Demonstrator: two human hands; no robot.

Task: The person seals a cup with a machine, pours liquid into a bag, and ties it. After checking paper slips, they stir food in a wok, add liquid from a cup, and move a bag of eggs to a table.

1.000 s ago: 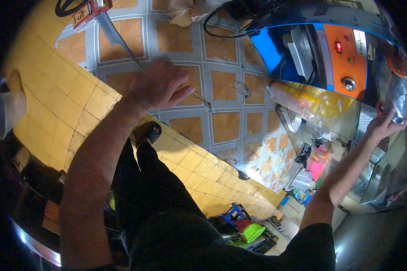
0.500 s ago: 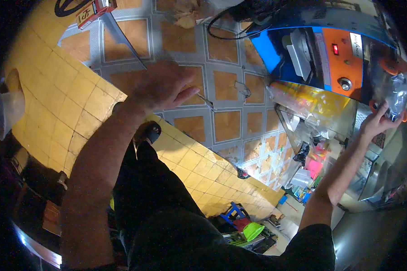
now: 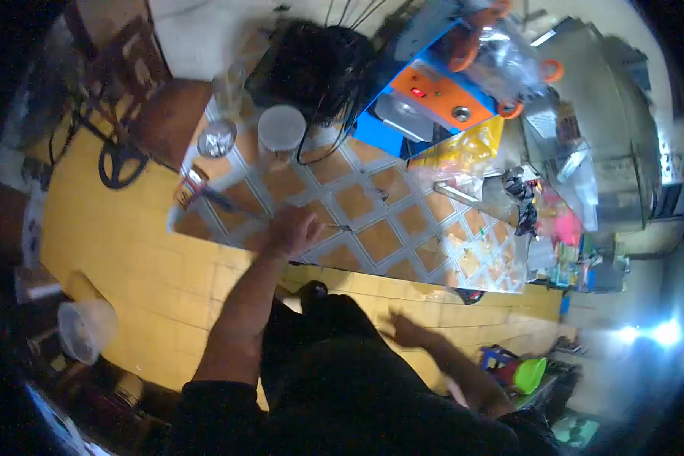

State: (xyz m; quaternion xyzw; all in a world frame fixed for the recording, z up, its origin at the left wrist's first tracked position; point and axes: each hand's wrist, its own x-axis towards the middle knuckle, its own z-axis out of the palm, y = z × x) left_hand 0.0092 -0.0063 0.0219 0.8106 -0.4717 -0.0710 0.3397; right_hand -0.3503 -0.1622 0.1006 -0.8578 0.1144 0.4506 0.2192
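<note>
My left hand (image 3: 292,232) is over the front part of the tiled-pattern table (image 3: 357,200), its fingers curled together; what they hold is too blurred to make out. A thin, dark, narrow item (image 3: 340,227) is just right of the fingertips, and a grey strip (image 3: 219,199) runs from a red-and-white box (image 3: 191,187) toward the hand. My right hand (image 3: 407,330) hangs in front of the table over the yellow floor, blurred, fingers apart, with nothing visible in it. A small clear item (image 3: 382,195) lies farther right on the table.
A blue-and-orange machine (image 3: 442,97) stands at the back, with a clear plastic bag (image 3: 501,64) above it and yellow packaging (image 3: 463,148) beside it. A lidded tub (image 3: 281,129), a round metallic container (image 3: 216,139) and a black bundle (image 3: 311,68) are at the back left.
My right hand has left the clear plastic and orange handles by the machine and dropped low near my body. The view has turned and shows more of the table and room.
</note>
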